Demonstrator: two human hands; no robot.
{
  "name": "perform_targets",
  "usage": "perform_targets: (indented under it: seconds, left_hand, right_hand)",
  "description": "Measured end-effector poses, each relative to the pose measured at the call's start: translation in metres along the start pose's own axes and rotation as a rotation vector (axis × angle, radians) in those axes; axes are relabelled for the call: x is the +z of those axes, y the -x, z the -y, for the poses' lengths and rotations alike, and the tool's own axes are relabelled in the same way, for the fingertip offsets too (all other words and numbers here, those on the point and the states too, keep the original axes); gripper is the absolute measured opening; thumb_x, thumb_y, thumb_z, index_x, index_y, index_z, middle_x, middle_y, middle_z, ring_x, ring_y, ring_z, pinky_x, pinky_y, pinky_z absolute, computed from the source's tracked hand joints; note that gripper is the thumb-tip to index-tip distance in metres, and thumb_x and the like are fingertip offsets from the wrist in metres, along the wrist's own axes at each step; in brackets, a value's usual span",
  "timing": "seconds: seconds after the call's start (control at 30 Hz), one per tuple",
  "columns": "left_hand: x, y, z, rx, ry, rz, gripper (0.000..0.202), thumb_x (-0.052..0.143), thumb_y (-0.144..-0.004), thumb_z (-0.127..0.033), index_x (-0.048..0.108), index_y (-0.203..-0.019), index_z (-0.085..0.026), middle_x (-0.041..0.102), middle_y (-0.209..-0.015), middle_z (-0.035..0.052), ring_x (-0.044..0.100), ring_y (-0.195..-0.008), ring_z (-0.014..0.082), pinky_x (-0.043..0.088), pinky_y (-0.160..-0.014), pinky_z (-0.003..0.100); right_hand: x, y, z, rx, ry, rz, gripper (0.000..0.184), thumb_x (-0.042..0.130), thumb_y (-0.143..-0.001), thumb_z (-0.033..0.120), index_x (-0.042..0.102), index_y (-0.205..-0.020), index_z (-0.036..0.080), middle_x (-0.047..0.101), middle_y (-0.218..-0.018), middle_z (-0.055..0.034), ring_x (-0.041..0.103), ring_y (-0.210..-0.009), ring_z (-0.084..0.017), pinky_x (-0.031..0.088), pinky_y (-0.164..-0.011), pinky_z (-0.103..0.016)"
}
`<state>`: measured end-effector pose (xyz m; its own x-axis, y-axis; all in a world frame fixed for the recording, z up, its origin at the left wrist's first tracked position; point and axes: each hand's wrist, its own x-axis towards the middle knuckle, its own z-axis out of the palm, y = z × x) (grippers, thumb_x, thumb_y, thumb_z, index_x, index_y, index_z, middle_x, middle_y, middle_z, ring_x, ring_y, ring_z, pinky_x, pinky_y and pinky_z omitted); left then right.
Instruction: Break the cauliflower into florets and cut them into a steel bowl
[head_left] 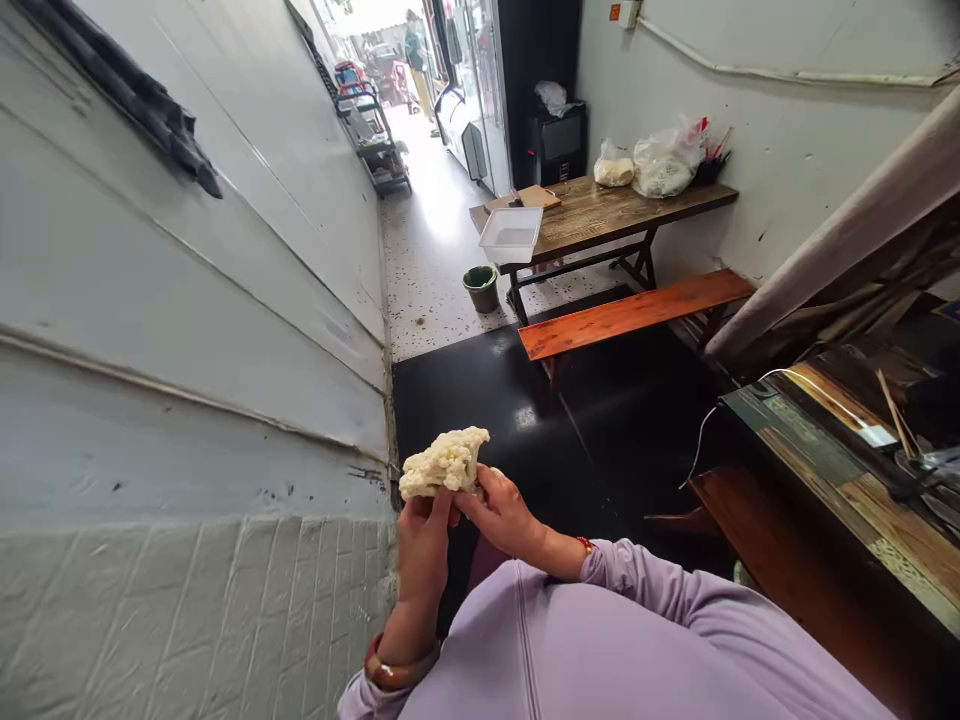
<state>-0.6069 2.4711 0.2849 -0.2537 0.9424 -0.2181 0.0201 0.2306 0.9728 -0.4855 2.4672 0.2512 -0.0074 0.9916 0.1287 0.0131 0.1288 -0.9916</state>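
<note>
A pale piece of cauliflower [444,460] is held up in front of my body, over the black floor. My left hand [424,540] grips its underside, with the thumb pressed against the lower edge. From the right, my right hand [506,512] closes on the stem side, its thumb and fingers near the left thumb. The fingertips beneath the florets are partly hidden. Both hands touch the same piece.
Ahead stands a wooden table [592,215] bearing a clear plastic tub [511,232], a cutting board [536,197] and plastic bags [666,160]. A lined bucket [481,288] sits on the floor beside an orange bench [637,312]. A wall [225,300] runs close on my left; another table [847,470] is right.
</note>
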Motion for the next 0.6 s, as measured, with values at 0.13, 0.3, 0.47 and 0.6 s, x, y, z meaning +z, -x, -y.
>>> perform_targets:
  seconds: [0.13, 0.3, 0.47, 0.6]
  left_hand:
    - [0.044, -0.113, -0.004, 0.013, 0.064, 0.143, 0.047, 0.079, -0.071, -0.057, 0.065, -0.085, -0.014, 0.058, -0.065, -0.0036, 0.047, -0.055, 0.0078, 0.041, -0.054, 0.022]
    - [0.09, -0.281, -0.035, 0.015, 0.05, 0.365, 0.047, 0.072, -0.077, -0.06, 0.061, -0.078, -0.015, 0.054, -0.063, -0.0039, 0.044, -0.053, 0.0074, 0.039, -0.051, 0.021]
    - [0.104, -0.438, -0.102, 0.01, -0.006, 0.479, 0.048, 0.068, -0.08, -0.062, 0.059, -0.073, -0.015, 0.053, -0.06, -0.0029, 0.047, -0.053, 0.0085, 0.039, -0.05, 0.022]
    - [0.097, -0.526, -0.146, -0.015, 0.019, 0.514, 0.048, 0.068, -0.08, -0.063, 0.06, -0.078, -0.015, 0.056, -0.06, -0.0022, 0.051, -0.054, 0.01, 0.042, -0.053, 0.023]
  right_hand:
    - [-0.017, -0.104, -0.03, 0.201, -0.305, -0.047, 0.04, 0.057, -0.09, 0.059, 0.064, -0.101, 0.021, 0.063, -0.083, -0.0014, 0.054, -0.073, -0.015, 0.045, -0.068, -0.028]
    - [-0.013, -0.264, -0.057, 0.364, -0.578, -0.143, 0.053, 0.057, -0.085, 0.071, 0.065, -0.094, 0.02, 0.059, -0.072, 0.0013, 0.048, -0.064, -0.012, 0.039, -0.06, -0.025]
    - [0.008, -0.424, -0.051, 0.438, -0.542, -0.158, 0.059, 0.059, -0.081, 0.075, 0.066, -0.093, 0.018, 0.059, -0.072, 0.0005, 0.048, -0.064, -0.013, 0.037, -0.059, -0.025]
    - [0.029, -0.516, -0.042, 0.414, -0.438, -0.179, 0.055, 0.056, -0.087, 0.071, 0.067, -0.1, 0.019, 0.061, -0.076, -0.0009, 0.049, -0.067, -0.014, 0.039, -0.062, -0.027]
